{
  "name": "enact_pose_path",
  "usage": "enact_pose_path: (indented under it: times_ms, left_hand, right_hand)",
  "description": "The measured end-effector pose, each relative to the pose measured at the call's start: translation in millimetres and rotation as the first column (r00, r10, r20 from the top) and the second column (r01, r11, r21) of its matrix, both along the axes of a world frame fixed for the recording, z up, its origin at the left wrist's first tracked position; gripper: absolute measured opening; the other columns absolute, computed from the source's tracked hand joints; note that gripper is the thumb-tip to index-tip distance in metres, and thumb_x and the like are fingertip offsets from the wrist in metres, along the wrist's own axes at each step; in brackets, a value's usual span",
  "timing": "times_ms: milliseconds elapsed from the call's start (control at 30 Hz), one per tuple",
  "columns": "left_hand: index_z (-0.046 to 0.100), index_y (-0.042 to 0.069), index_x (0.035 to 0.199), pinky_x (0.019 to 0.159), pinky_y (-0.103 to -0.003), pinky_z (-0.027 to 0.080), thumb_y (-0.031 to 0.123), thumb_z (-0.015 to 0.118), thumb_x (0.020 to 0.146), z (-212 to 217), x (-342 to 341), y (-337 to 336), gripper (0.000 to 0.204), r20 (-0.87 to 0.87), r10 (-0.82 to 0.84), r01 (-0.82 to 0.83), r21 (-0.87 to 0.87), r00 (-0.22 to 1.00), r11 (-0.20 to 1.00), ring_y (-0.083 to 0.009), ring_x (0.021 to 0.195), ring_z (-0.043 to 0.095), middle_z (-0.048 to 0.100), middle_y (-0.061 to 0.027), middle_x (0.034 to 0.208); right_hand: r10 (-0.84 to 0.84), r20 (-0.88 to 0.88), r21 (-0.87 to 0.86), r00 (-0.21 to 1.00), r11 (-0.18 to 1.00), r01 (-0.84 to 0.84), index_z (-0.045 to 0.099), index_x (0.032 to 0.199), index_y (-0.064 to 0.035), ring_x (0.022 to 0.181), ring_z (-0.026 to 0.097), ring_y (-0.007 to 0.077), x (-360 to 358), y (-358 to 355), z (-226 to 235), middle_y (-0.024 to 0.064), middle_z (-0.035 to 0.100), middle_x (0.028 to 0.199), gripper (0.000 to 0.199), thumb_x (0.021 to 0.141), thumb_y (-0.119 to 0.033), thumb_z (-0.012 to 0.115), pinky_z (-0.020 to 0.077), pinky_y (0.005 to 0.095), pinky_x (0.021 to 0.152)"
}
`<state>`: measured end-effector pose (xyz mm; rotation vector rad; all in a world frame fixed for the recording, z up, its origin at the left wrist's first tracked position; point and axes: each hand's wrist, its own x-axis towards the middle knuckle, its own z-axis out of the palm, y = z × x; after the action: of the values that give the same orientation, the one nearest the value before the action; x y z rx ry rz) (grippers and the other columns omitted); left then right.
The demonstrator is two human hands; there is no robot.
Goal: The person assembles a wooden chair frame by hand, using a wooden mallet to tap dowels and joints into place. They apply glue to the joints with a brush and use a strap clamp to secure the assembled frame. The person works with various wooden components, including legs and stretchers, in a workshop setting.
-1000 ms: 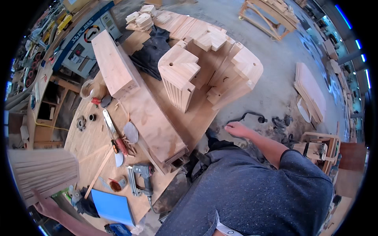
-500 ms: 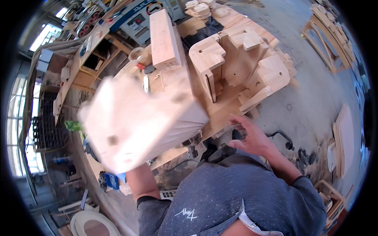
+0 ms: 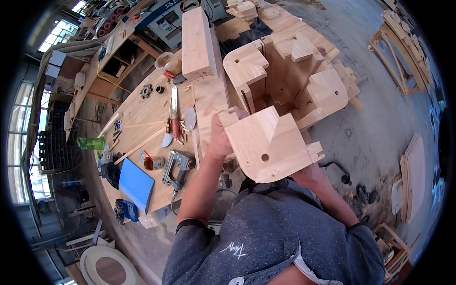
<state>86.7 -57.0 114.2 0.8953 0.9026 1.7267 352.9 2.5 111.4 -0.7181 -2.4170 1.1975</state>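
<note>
A pale wooden corner piece (image 3: 266,145) with a rounded edge, a round hole and notched tabs is held in front of my chest. My left hand (image 3: 221,137) is closed round its left side near a tab. Against its lower right side is my right hand (image 3: 308,175), its fingers mostly hidden behind the wood. Just beyond the held piece stands an open wooden box assembly (image 3: 280,71) with similar rounded, drilled corners. The held piece overlaps the assembly's near side in view; whether they touch I cannot tell.
A long wooden block (image 3: 197,42) stands left of the assembly. On the bench lie a nail gun (image 3: 179,168), a blue box (image 3: 134,185), a red-handled tool (image 3: 175,114), several dowels and a green bottle (image 3: 90,143). A hose (image 3: 342,171) lies on the floor at right.
The corner piece has swung from the left, over the bench, to the right in front of the assembly, and turned. My right hand, free and open before, has come to it.
</note>
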Motion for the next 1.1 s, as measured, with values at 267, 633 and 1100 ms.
enact_pose_path:
  times_ms: [267, 633, 1100]
  left_hand:
    - [0.057, 0.000, 0.118, 0.089, -0.031, 0.048, 0.060, 0.058, 0.098, -9, 39, 2, 0.063, -0.304, 0.219, -0.239, -0.032, 0.927, 0.970, -0.0170, 0.100, 0.057, 0.056, -0.0080, 0.109]
    - [0.040, -0.001, 0.144, 0.108, -0.039, 0.041, 0.026, 0.043, 0.107, -49, 50, -11, 0.047, -0.592, 0.252, -0.394, -0.122, 0.765, 0.911, -0.0246, 0.125, 0.047, 0.036, -0.0128, 0.137]
    - [0.053, 0.012, 0.145, 0.110, -0.047, 0.046, 0.041, 0.071, 0.090, -220, 55, -46, 0.064, -0.538, -0.319, -0.002, -0.512, 0.780, 0.859, -0.0298, 0.129, 0.056, 0.057, -0.0151, 0.144]
  right_hand:
    - [-0.148, 0.022, -0.141, 0.989, 0.979, 0.150, 0.066, 0.121, -0.0022, 0.112, 0.065, 0.0380, 11, 3, -59, 0.0192, 0.066, 0.125, 0.031, 0.090, -0.006, 0.062, 0.0528, 0.0426, 0.094]
    - [-0.155, -0.012, -0.124, 0.988, 0.980, 0.153, 0.067, 0.115, -0.0033, 0.111, 0.062, 0.0402, 1, 20, -80, 0.0177, 0.066, 0.124, 0.026, 0.089, -0.008, 0.063, 0.0514, 0.0434, 0.098]
    - [-0.352, 0.171, -0.168, 0.920, 0.910, 0.379, 0.024, 0.155, 0.0060, 0.114, 0.067, 0.0340, 13, 11, -174, 0.0243, 0.049, 0.149, 0.087, 0.087, -0.016, 0.075, 0.0545, 0.0403, 0.095]
